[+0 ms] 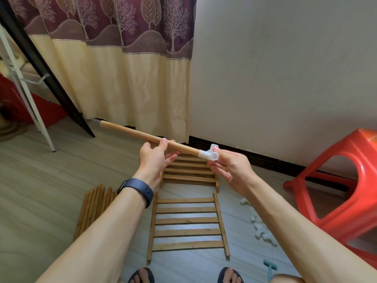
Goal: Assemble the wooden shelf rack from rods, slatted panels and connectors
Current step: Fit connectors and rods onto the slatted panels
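The left hand point(156, 160) gripped the wooden rod point(132, 132) in mid-air, fingers curled round it; the right hand point(231, 170) pinched the white plastic connector point(209, 155) on its right end. Pushed off-axis, it could seat crooked and slip off

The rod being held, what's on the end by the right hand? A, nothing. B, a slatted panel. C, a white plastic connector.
C: a white connector sits on that end of the rod, pinched by the right hand.
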### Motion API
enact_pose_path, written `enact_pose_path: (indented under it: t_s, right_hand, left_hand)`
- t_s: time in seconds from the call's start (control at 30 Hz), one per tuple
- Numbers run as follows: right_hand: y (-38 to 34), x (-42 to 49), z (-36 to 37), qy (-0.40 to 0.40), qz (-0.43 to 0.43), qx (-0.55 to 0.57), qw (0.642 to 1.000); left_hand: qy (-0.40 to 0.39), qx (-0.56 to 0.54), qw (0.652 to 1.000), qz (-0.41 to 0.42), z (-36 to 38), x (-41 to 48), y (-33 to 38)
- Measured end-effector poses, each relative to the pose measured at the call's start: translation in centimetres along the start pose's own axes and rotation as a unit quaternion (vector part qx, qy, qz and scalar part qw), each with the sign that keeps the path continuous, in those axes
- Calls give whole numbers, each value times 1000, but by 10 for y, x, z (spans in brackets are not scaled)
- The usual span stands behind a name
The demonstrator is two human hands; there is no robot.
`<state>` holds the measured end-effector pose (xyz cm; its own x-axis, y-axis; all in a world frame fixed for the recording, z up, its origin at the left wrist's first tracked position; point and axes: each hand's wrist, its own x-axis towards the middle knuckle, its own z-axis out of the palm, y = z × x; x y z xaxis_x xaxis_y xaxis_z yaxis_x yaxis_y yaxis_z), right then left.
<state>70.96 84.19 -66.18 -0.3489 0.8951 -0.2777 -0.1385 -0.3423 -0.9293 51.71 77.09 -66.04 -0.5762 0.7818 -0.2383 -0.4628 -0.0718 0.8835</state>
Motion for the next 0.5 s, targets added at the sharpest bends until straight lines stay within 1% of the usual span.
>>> enact_pose_path:
  t_s: [0.17, 0.3, 0.43, 0.5]
  right_hand:
    - [-2, 0, -3, 2, 60, 20, 998]
    - [-3, 6, -6, -8, 63, 11, 998]
    - [0, 19, -21, -53, 71, -43, 995]
    - [16, 30, -43, -35, 85, -98, 991]
  left_hand:
    - [-2, 11, 1000, -12, 1, -1, -4]
    - [-1, 7, 1000, -21, 0, -3, -7]
    - [-1, 22, 999, -32, -1, -1, -11]
    - [-8, 65, 996, -57, -3, 4, -18]
